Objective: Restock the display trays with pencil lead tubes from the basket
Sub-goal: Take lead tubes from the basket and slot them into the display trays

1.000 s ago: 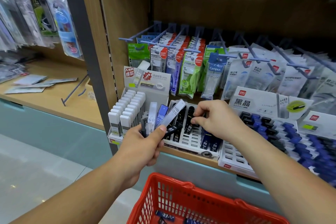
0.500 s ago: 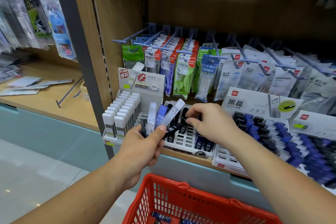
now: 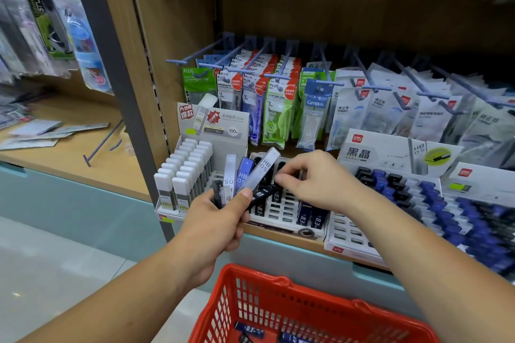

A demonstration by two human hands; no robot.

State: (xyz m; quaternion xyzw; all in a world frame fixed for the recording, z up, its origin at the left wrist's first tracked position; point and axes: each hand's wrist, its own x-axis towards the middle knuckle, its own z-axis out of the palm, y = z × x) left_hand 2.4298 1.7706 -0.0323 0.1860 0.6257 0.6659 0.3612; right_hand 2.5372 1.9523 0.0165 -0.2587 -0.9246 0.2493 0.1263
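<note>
Left fingers (image 3: 245, 195) clamped round the lower ends of a fanned bunch of flat plastic pencil lead tubes (image 3: 262, 172): clear grey one marked HB 0.5 on top, a blue one, a whitish clear one, black ones low, thumb pressed on the front. Left hand (image 3: 214, 228) sits out in front of the shelf edge, where the left and middle trays meet. Right fingers (image 3: 281, 177) drawn together at the tips, just beside the fan's right edge; cannot tell if they pinch a tube or nothing. Right hand (image 3: 320, 184) hovers over the white slotted plastic display tray (image 3: 281, 213): black tubes at its back and front right, many centre slots open. Just left of it, white cardboard tray of white-capped lead tubes (image 3: 184, 175), rows packed. To the right, white tray of blue and black tubes (image 3: 395, 189), front slots bare. Wooden shelf lip (image 3: 312, 245) runs under the trays; grey metal upright (image 3: 122, 97) bounds the bay on the left. Below both forearms, red plastic mesh basket (image 3: 278, 301), rim near the shelf front, a few dark tubes (image 3: 248, 330) on its bottom. Hanging packets of correction tape (image 3: 278, 108) crowd close behind the trays.
</note>
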